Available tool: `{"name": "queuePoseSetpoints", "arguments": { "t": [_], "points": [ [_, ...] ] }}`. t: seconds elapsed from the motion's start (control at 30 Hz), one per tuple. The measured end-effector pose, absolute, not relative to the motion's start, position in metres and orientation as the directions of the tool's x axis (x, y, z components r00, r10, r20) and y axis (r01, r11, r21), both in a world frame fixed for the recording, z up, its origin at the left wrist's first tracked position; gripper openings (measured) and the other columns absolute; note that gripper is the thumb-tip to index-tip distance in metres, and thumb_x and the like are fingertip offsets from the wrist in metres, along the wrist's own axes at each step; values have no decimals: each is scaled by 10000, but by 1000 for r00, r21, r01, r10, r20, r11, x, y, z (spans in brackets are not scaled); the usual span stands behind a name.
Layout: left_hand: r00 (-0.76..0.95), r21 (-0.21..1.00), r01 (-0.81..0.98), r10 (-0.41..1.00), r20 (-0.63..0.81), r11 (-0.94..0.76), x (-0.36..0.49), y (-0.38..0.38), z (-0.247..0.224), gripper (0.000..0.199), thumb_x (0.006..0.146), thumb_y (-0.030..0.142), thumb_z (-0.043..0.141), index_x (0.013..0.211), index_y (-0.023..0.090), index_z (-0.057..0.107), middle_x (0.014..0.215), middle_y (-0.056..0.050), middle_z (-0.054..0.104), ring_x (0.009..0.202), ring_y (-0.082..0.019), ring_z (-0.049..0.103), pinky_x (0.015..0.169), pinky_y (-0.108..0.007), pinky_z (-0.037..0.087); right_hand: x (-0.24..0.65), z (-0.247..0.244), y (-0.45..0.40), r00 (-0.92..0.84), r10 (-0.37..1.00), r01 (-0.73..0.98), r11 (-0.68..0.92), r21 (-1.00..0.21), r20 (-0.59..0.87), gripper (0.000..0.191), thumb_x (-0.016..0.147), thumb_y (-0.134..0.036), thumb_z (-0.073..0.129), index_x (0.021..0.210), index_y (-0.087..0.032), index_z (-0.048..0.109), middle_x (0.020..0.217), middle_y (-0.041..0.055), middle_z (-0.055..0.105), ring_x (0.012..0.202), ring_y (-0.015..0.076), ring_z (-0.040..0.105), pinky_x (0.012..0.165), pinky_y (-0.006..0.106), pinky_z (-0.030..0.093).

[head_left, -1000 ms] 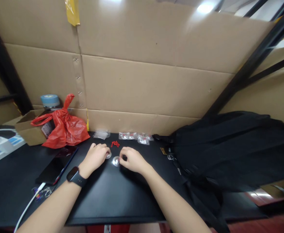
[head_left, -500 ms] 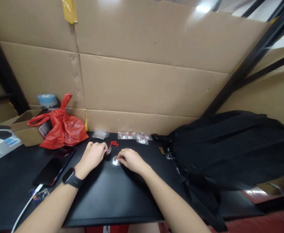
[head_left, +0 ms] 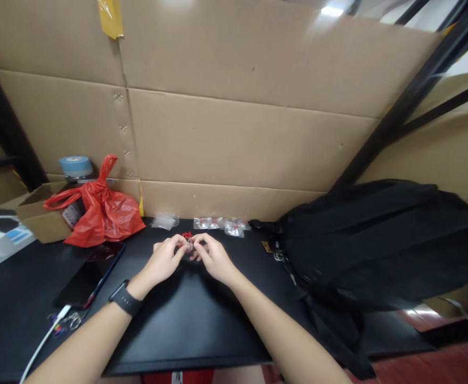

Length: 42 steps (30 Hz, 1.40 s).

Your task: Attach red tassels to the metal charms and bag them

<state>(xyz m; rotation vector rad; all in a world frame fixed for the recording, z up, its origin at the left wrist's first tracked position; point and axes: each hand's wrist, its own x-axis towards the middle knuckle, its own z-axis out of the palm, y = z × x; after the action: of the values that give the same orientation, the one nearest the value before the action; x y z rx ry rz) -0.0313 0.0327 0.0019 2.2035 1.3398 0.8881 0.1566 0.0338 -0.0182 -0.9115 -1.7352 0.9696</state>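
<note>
My left hand (head_left: 167, 256) and my right hand (head_left: 214, 257) meet over the black tabletop, fingertips pinched on a small shiny round disc (head_left: 190, 245). The fingers cover much of it, so I cannot tell whether it is one piece or two. Just beyond the fingertips a bunched red cord (head_left: 187, 234) shows, seemingly attached to the disc. Farther back lie small clear packets (head_left: 234, 228) with round silver and red items inside. To their left rests a stack of clear plastic bags (head_left: 165, 222).
On the left are a phone (head_left: 91, 274) on a white cable, a keyring (head_left: 74, 320), a red plastic bag (head_left: 104, 213), a cardboard box (head_left: 42, 221) and a white power strip (head_left: 6, 245). A black backpack (head_left: 362, 245) covers the right side. Cardboard (head_left: 234, 138) walls the back.
My hands have come together. The silver disc that lay under my right fingers is no longer on the table, and both hands now pinch a disc near the red cord.
</note>
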Motion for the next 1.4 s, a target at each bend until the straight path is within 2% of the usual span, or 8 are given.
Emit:
{"name": "queuePoseSetpoints", "arguments": {
  "t": [0.13,0.33,0.57,0.8,0.9,1.07,1.3,1.4],
  "points": [
    [334,638,622,891,308,-454,-30,32,4,196,968,371,499,936,244,645,982,-7,748,973,-201,685,872,-326,487,159,-21,39,-283,916,84,318,-944,283,364,918,-562,603,936,-205,538,832,21,665,671,175,724,607,280,569],
    [305,647,628,901,308,-433,-30,33,2,175,947,354,535,947,239,667,1004,-15,754,1003,-214,681,853,-330,489,166,-12,38,-330,900,-4,299,-954,283,409,855,-510,700,1124,-213,616,1107,58,665,685,135,713,613,263,563],
    [330,616,635,885,330,-466,-31,36,-3,167,931,339,564,959,249,702,1005,-22,759,1022,-219,672,919,-362,477,167,-10,34,-339,898,87,325,-942,279,458,692,-370,847,1066,-208,638,1101,48,681,718,117,666,720,282,572],
    [254,254,894,884,394,-370,-58,56,-19,297,968,340,496,1113,262,744,1458,-98,575,1376,-351,422,1042,-544,371,170,-7,36,-237,929,171,329,-929,285,424,716,-351,786,1084,-207,631,1117,64,674,677,118,651,690,291,567],
    [249,180,930,909,335,-321,-78,74,-30,349,940,304,509,1221,247,708,1544,-110,492,1420,-370,364,1065,-574,358,170,-5,35,-253,925,174,332,-927,284,421,714,-352,782,1080,-208,632,1125,66,679,669,117,646,682,288,563],
    [237,270,904,916,325,-330,-96,93,-28,427,939,280,469,1330,226,632,1462,-137,578,1382,-342,435,1055,-565,395,170,-1,32,-285,918,173,331,-928,275,420,710,-345,788,1076,-206,635,1134,68,689,665,116,644,702,293,558],
    [196,489,655,754,627,-576,-85,68,12,260,944,354,515,1031,212,715,1116,-80,730,1063,-212,668,977,-340,497,174,7,33,-248,916,181,365,-913,316,384,735,-312,766,1079,-207,633,1099,54,677,652,111,628,670,275,538],
    [325,523,599,781,533,-606,-78,59,16,222,931,358,560,943,218,732,1015,-59,744,943,-195,685,868,-298,516,179,8,35,-220,901,268,424,-865,373,366,758,-285,741,1098,-209,628,1091,56,672,658,120,622,658,279,538]
  ]
}}
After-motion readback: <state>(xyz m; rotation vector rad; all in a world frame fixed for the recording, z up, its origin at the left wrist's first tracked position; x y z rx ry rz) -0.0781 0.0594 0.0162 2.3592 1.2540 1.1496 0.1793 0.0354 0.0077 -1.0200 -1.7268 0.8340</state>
